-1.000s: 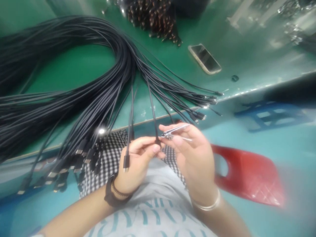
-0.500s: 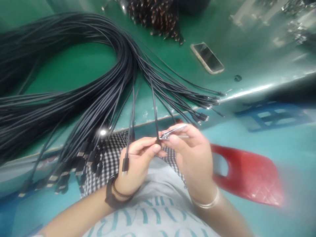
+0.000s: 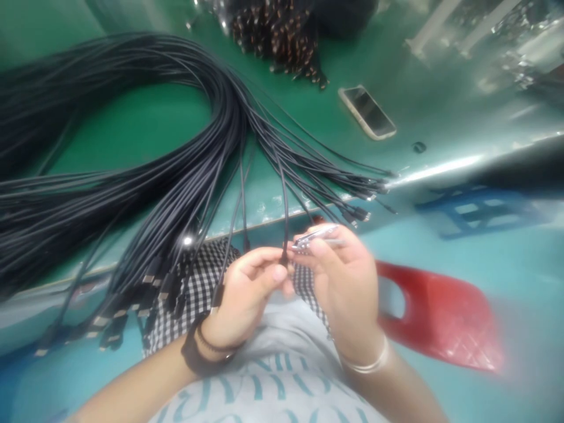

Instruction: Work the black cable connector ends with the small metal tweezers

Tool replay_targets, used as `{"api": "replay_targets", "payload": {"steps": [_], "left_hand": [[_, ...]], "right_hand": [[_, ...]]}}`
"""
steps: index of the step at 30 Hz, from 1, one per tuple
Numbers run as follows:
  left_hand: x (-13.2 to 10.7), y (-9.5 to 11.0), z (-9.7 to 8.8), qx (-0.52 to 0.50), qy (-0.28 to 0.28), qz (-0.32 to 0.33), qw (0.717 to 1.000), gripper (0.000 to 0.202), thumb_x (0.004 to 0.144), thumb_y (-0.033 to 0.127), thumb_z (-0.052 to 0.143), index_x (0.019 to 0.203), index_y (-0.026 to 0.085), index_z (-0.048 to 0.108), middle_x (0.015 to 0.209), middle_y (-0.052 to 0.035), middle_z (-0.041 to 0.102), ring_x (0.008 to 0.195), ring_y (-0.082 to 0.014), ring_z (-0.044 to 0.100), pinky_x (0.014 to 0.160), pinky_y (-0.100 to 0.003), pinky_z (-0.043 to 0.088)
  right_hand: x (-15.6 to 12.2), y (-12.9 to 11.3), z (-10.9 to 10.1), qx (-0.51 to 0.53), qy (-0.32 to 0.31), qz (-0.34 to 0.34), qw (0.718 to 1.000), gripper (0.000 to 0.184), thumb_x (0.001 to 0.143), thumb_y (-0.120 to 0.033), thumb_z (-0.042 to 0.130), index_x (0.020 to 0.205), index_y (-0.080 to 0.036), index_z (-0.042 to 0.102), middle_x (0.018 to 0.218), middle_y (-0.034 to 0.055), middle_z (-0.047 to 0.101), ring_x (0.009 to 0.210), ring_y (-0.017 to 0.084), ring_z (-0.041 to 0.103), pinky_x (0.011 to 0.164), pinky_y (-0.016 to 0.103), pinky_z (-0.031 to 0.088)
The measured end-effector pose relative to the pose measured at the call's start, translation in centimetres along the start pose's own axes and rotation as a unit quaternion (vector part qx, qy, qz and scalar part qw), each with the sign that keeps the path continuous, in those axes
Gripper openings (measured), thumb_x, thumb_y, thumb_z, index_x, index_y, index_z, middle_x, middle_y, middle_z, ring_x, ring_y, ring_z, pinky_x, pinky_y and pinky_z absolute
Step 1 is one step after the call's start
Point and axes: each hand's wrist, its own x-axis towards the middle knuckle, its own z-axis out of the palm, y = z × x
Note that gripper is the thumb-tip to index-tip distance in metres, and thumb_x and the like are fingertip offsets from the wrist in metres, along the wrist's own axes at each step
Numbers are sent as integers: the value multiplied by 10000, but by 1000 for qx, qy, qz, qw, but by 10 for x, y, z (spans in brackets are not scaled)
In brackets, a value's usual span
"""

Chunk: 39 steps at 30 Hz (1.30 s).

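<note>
My left hand [image 3: 247, 279] pinches the end of a black cable [image 3: 285, 217] between thumb and fingertips. The cable's dark plug end [image 3: 284, 257] shows just above the thumb. In my right hand [image 3: 343, 282] is a small silver nail clipper [image 3: 315, 236], its tip close beside the plug end. Whether the clipper touches the cable is too blurred to tell. Another cable's plug [image 3: 217, 295] hangs against the back of my left hand. Several more plugs [image 3: 150, 282] dangle over the table edge to the left.
A thick bundle of black cables [image 3: 220, 117] curves over the green table [image 3: 145, 117]. Farther back lie a phone [image 3: 369, 111] and a heap of copper-coloured cable ends [image 3: 282, 41]. A red stool [image 3: 445, 317] stands at the right, with a blue plastic piece [image 3: 480, 208] beyond it.
The clipper's tip has drawn slightly right, away from the plug end, and its lever lies flatter. My left hand has turned a little, and the loose plug has shifted behind it.
</note>
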Motion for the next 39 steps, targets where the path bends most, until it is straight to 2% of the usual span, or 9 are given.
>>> {"api": "replay_targets", "payload": {"steps": [3, 5, 8, 11, 14, 19, 26, 34, 39], "left_hand": [[0, 7, 0, -13, -39, -43, 998, 216, 677, 285, 846, 826, 175, 734, 696, 16, 694, 558, -84, 619, 542, -172, 526], [-1, 9, -1, 53, -31, -25, 998, 189, 684, 257, 842, 787, 180, 703, 729, 12, 705, 615, -100, 643, 584, -183, 534], [-4, 10, -1, 180, 51, 28, 982, 200, 712, 262, 821, 753, 185, 641, 751, 3, 727, 657, -126, 665, 593, -199, 541], [-6, 9, 0, 249, 135, 86, 955, 272, 705, 297, 823, 699, 195, 570, 596, 46, 676, 553, -110, 643, 537, -175, 526], [-8, 9, 2, 281, 161, 125, 938, 272, 696, 256, 824, 673, 199, 560, 568, 62, 673, 542, -97, 661, 533, -139, 523], [-8, 12, 7, 273, 166, 153, 935, 232, 678, 198, 827, 677, 200, 595, 602, 62, 712, 561, -88, 695, 540, -100, 529], [-8, 13, 10, 255, 171, 148, 940, 228, 661, 204, 839, 674, 201, 612, 607, 54, 725, 557, -94, 699, 537, -104, 537], [-10, 11, 6, 275, 173, 117, 938, 226, 673, 234, 832, 681, 191, 610, 613, 27, 719, 557, -118, 683, 542, -160, 547], [-9, 6, 2, 259, 156, 84, 950, 244, 696, 250, 820, 719, 190, 584, 649, 7, 734, 607, -151, 699, 591, -218, 560]], "right_hand": [[-1, 1, -1, 31, -31, 4, 999, 90, 803, -181, 736, 845, -210, 662, 797, 2, 720, 761, 154, 710, 675, 252, 607], [-3, 4, 0, 50, -42, 9, 998, 112, 800, -174, 742, 863, -217, 659, 827, 5, 727, 787, 168, 718, 650, 251, 608], [-6, 10, 3, 69, -15, 3, 998, 120, 805, -172, 740, 862, -224, 649, 839, -13, 710, 854, 197, 731, 664, 268, 622], [-9, 16, 9, 80, -9, -12, 997, 108, 820, -157, 720, 847, -229, 643, 823, -29, 708, 849, 183, 737, 620, 213, 611], [-12, 16, 12, 76, -22, -23, 997, 126, 823, -132, 709, 862, -238, 652, 830, -33, 727, 830, 151, 738, 605, 167, 600], [-16, 9, 14, 28, -28, -32, 999, 174, 782, -110, 737, 889, -234, 677, 864, -19, 738, 830, 141, 733, 658, 177, 615], [-14, 7, 14, 0, -26, -18, 999, 180, 760, -110, 751, 879, -231, 690, 845, -22, 748, 761, 108, 720, 658, 153, 606], [-11, 5, 13, -27, -20, 1, 999, 129, 758, -139, 753, 839, -220, 694, 788, -14, 739, 674, 114, 706, 608, 177, 601], [-7, 8, 11, 18, 24, 29, 999, 116, 778, -184, 745, 833, -222, 650, 801, -11, 721, 741, 149, 723, 600, 203, 591]]}}
